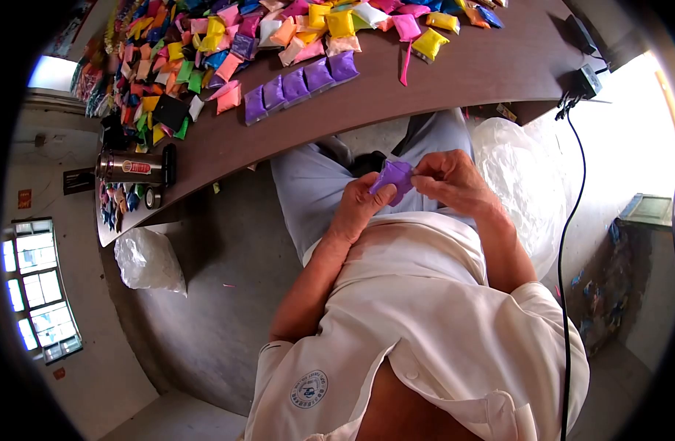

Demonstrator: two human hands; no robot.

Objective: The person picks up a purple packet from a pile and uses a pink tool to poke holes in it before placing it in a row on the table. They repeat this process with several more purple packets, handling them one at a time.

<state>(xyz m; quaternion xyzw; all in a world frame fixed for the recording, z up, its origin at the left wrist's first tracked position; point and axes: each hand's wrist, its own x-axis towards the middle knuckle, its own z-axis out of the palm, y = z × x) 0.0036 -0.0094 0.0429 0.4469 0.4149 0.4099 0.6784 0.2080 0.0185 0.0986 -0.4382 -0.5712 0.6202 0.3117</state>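
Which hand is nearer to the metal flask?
Left. The flask is to the left; the left hand is on that side of the held purple packet, the right hand on the far side.

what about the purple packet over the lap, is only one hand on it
No, the left hand and right hand both grip the packet.

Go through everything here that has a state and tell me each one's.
Purple packet: held in both hands
Purple row: lined up on table
Other packets: piled loosely
Right bag: puffed out
Shirt: open at neck
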